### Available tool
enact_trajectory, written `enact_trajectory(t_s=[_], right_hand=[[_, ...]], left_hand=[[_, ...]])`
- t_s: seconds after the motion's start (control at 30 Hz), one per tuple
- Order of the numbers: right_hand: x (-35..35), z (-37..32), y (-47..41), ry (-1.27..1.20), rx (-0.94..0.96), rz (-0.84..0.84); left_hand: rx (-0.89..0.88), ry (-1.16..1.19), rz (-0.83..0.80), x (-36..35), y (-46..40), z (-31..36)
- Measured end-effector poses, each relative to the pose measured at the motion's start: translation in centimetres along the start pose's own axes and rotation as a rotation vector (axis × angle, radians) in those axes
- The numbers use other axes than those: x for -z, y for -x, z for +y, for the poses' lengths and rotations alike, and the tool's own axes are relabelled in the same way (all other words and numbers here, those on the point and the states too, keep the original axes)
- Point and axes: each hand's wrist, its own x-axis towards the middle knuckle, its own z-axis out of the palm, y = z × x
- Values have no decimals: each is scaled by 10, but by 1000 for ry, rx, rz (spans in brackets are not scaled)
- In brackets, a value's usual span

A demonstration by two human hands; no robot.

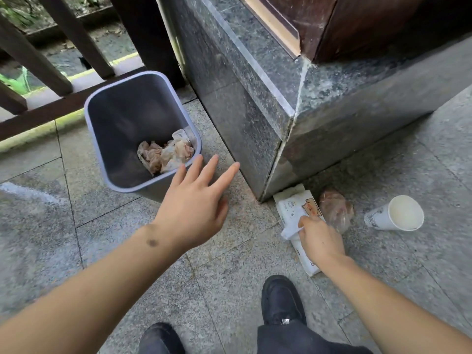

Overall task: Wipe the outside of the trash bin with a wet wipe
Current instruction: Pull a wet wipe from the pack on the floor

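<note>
I'm pinching a wet wipe with my right hand, lower right of the frame, over the wipe pack (cartoon print on top). My left hand is hovering with fingers spread, gripping nothing, beside the grey trash bin at centre left.

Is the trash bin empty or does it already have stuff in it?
Not empty. The trash bin stands upright with no lid, and crumpled, stained tissues lie at its bottom; most of the inside is bare.
</note>
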Motion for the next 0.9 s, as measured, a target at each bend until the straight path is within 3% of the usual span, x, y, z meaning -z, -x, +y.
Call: enact_trajectory(t_s=[0.43, 0.63, 0.77, 0.9], right_hand=[[54, -8, 22, -622, -15, 517], [83, -16, 42, -691, 111, 632], [95, -28, 44, -808, 132, 536], [113, -41, 40, -1144, 186, 242]], left_hand=[[25, -70, -49, -10, 0, -7], [23, -60, -38, -14, 0, -12], [25, -68, -57, -15, -2, -9], [56, -31, -77, -13, -5, -8]])
